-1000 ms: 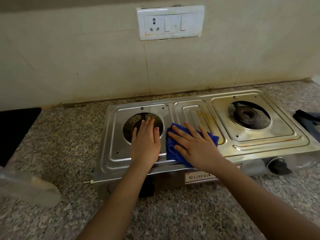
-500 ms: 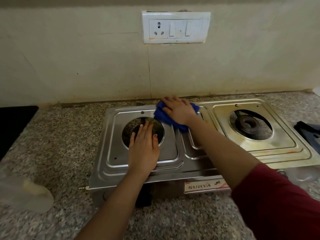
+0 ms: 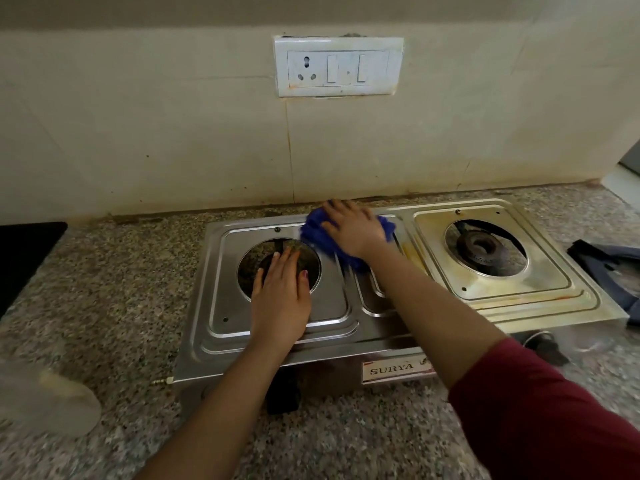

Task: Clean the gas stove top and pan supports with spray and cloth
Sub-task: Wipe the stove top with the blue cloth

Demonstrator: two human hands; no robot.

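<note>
A steel two-burner gas stove [image 3: 332,306] sits on the speckled granite counter, its pan supports off. My right hand [image 3: 353,228] presses a blue cloth [image 3: 317,235] flat against the stove top near its back edge, between the two burner openings. My left hand [image 3: 280,299] lies flat, fingers straight, over the front rim of the left burner opening [image 3: 256,258]. The right burner [image 3: 481,249] is uncovered, with brownish stains on the plate around it. A dark pan support [image 3: 609,263] lies on the counter to the right of the stove.
A tiled wall with a white socket and switch plate [image 3: 339,65] rises just behind the stove. A black surface [image 3: 24,258] lies at the far left. A blurred translucent object [image 3: 45,400] is at the lower left. A black knob [image 3: 547,346] sticks out at the stove's front right.
My right hand has slid the blue cloth from the stove's front edge up to its back edge. My left hand has stayed on the left burner opening.
</note>
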